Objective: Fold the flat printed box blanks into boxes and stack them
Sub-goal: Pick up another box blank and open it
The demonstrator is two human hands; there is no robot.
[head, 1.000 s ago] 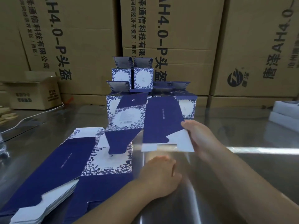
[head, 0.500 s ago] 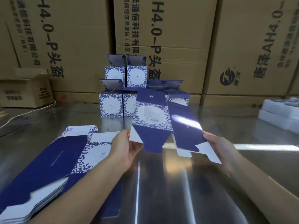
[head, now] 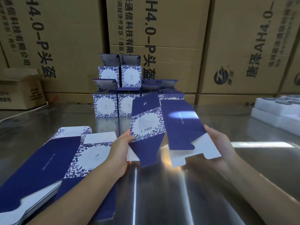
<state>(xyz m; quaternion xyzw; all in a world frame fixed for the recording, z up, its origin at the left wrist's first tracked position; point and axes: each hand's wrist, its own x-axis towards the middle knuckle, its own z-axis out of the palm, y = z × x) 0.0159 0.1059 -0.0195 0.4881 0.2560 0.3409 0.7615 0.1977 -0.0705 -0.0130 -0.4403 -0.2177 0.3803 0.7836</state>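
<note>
From the head view, the left hand [head: 119, 153] and right hand [head: 222, 150], well apart, each gripped an edge of one box blank [head: 151, 127], held half opened above the table [head: 162, 192]. The next move was probably to square it and tuck the bottom flaps. Folded boxes [head: 105, 106] stood stacked behind, lids up, interiors hidden.

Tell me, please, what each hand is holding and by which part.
One box blank: left hand grips the patterned panel's left edge, right hand the blue panel's right edge.
</note>
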